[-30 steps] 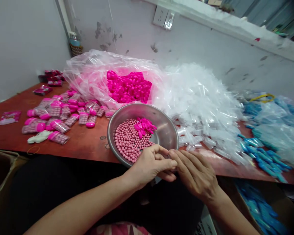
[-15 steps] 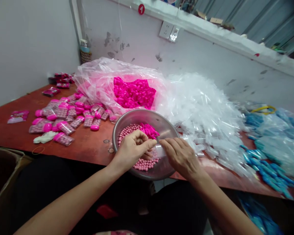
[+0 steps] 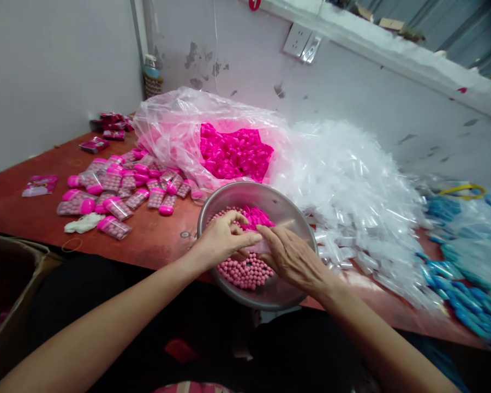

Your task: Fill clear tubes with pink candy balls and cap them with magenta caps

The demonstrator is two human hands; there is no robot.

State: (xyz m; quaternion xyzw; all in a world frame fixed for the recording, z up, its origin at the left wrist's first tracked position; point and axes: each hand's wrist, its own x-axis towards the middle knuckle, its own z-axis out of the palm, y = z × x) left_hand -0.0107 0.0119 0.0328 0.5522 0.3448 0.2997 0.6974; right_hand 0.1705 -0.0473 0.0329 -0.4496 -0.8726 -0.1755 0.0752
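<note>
A grey metal bowl (image 3: 306,232) sits at the table's front edge, holding pink beads (image 3: 245,273) and a small heap of bright pink plastic pieces (image 3: 257,217). Above the beads, a small clear plastic container (image 3: 258,245) lies tilted between my hands. My right hand (image 3: 292,259) grips its right end, fingers bent over it. Against its left end, my left hand (image 3: 225,240) is closed, thumb stretched along the container and fingers curled. Part of the container is hidden by my fingers, so its contents are hard to make out.
Filled bead containers with pink caps (image 3: 117,207) lie at left. Behind the bowl are a plastic bag of pink caps (image 3: 235,153) and a large pile of clear containers (image 3: 347,174). Blue pieces (image 3: 466,305) lie far right. A cardboard box (image 3: 45,262) stands lower left.
The view has shifted, moving the scene slightly right. My hands stay over the bowl; my right fingers have closed further over the container, and more beads show below my hands.
</note>
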